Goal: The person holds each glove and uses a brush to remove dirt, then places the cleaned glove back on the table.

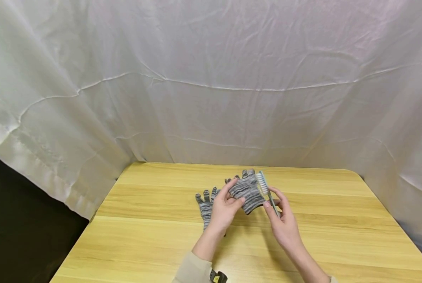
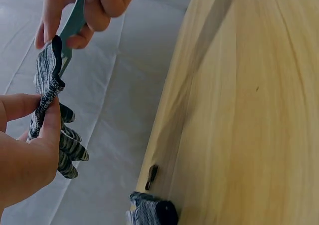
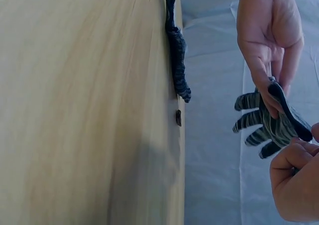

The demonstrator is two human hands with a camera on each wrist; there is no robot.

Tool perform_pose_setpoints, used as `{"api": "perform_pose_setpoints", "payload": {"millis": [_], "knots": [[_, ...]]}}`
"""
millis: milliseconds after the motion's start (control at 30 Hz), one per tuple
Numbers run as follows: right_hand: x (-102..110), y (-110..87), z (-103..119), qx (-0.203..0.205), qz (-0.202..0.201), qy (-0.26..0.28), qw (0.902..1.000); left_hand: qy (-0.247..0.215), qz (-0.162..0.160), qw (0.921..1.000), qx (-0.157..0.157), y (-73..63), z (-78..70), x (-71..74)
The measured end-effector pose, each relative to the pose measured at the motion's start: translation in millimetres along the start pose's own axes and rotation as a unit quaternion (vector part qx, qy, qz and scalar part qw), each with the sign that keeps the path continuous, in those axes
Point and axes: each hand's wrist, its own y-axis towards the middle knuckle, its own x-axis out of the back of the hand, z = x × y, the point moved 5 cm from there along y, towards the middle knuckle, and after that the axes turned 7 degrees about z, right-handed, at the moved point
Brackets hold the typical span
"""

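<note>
Beige cloth on the left sleeve (image 1: 193, 269) is closest to the eye, with a black strap (image 1: 218, 276) by it. Past that, the left hand (image 1: 225, 210) pinches a gray-and-black striped knit glove (image 1: 247, 192) between thumb and fingers, up off the pale yellow wooden table (image 1: 356, 236). The right hand (image 1: 285, 224) grips the green handle of a brush with white and blue bristles (image 1: 262, 183). The bristles are right beside the glove; I cannot tell if they press on it.

The glove looks light and soft, so it should flop and bend but not break. Its wide cuff end seems a good spot to pinch. The brush looks stiff and light, and its handle may be smooth, so a snug hold would help.

A matching striped glove (image 1: 206, 208) lies on the wood, partly hidden by the left hand. The table's far edge is near, with a shiny gray cloth wall (image 1: 232, 110) behind it. More room to move is off to the right.
</note>
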Motion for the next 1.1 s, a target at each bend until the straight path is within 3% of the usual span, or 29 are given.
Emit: {"api": "perform_pose_setpoints", "payload": {"millis": [167,300,433,633,833,1100], "knots": [[3,1.1,3,0.013,0.002,-0.003,0.9999,0.031,-0.007,0.9994,-0.014,1.5,-2.2,8.9],[4,0.7,6,0.050,-0.004,-0.051,0.9975,0.039,-0.004,0.9990,-0.020,1.3,-3.0,14.1],[0,-1.2,12,0.136,-0.021,-0.129,0.9821,0.044,0.000,0.9988,-0.021,2.1,-3.5,16.7],[-10,-6.0,18,0.236,-0.013,-0.178,0.9552,0.039,0.015,0.9987,-0.029,2.3,-4.5,16.0],[-16,-8.3,16,0.253,0.008,-0.222,0.9415,0.048,0.025,0.9981,-0.031,0.5,-5.5,13.4],[-21,-8.5,13,0.252,0.022,-0.264,0.9309,0.040,0.041,0.9982,-0.016,0.1,-6.9,10.9]]}}
